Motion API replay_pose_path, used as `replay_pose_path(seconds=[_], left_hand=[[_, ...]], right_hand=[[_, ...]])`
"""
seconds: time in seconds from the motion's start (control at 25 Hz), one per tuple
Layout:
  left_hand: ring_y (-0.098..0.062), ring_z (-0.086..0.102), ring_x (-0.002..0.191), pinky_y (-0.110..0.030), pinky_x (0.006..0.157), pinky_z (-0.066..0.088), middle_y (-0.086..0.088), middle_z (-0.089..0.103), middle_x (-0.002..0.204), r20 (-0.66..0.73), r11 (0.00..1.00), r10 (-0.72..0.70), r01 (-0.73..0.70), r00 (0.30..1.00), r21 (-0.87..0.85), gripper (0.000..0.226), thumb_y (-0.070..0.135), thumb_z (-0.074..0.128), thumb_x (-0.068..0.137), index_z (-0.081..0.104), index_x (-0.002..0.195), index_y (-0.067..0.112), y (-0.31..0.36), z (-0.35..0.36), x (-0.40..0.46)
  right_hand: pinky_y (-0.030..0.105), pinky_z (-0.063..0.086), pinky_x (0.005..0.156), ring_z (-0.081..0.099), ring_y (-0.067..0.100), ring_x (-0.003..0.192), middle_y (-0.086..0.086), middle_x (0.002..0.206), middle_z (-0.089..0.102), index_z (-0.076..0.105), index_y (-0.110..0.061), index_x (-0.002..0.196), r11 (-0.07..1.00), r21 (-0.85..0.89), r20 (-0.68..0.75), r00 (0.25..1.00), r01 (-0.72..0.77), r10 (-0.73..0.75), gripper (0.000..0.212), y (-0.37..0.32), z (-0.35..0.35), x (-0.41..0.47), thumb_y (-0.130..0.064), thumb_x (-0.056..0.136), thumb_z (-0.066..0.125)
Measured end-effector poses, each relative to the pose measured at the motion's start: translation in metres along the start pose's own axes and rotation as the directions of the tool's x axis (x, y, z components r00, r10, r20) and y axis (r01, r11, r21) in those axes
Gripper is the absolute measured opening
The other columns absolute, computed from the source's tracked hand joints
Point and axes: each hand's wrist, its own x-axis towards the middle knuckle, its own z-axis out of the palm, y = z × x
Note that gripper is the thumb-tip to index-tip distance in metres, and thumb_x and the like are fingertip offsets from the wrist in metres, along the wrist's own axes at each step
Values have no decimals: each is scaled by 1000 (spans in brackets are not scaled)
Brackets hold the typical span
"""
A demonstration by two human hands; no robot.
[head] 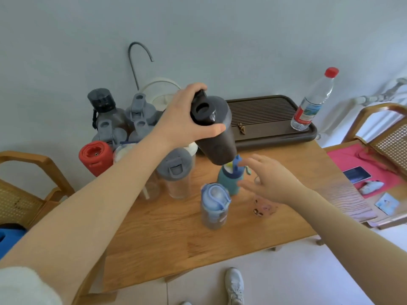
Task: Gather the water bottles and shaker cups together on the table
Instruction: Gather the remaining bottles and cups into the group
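My left hand (184, 116) grips a dark shaker cup (217, 133) by its black lid and holds it tilted in the air above the wooden table (167, 238). Spread open with fingers apart, my right hand (267, 179) hovers beside a teal bottle (229, 181) and over a clear cup with a pink print (263, 209). A blue-lidded clear bottle (213, 205) stands in front. At the table's back left, a red bottle (97, 157), several grey-lidded shakers (136, 119) and a dark-capped bottle (104, 108) stand close together.
A dark slatted tray (271, 124) lies at the back with a red-capped plastic water bottle (312, 102) on its right end. Wooden cane chairs (24, 194) stand on both sides; the right one holds a pink cloth and a phone (356, 175). My shoe (234, 285) shows below.
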Motion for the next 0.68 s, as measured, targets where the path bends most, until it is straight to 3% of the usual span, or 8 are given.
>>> replay_pose_path(seconds=[0.12,0.24,0.4,0.52,0.68], left_hand=[[-18,47,97,-29,80,41,-5,47,111,47,992,-72,66,996,107,75,44,79,57,41,115,16,-9,36,34],[-17,46,97,-27,76,35,-2,44,110,17,974,-189,186,982,126,71,39,79,62,41,116,15,-15,51,57],[-17,45,102,-30,84,39,-5,44,118,4,960,-199,194,980,203,78,41,79,58,39,121,18,-24,54,63],[-22,46,107,-36,90,43,-8,40,122,115,925,-237,187,965,331,79,40,79,61,35,123,16,-31,81,58],[-27,45,116,-38,98,38,-10,37,131,274,868,-384,242,882,434,84,44,75,68,28,131,15,-55,105,45]], right_hand=[[40,44,92,53,26,111,6,122,57,56,-13,118,999,48,-64,998,0,3,33,22,-14,22,-26,88,56],[34,45,90,55,22,108,3,121,58,57,-15,117,997,66,-48,998,36,-33,30,44,-19,42,-25,89,55],[36,46,92,56,21,108,4,120,58,57,-15,116,991,128,-18,999,40,-38,29,64,-22,68,-26,89,54],[38,48,89,56,21,103,5,114,59,59,-15,110,992,105,23,997,70,-73,22,71,-21,88,-21,90,51],[41,48,91,56,23,105,6,114,58,57,-15,109,992,91,117,988,87,-97,21,83,-22,109,-17,89,50]])
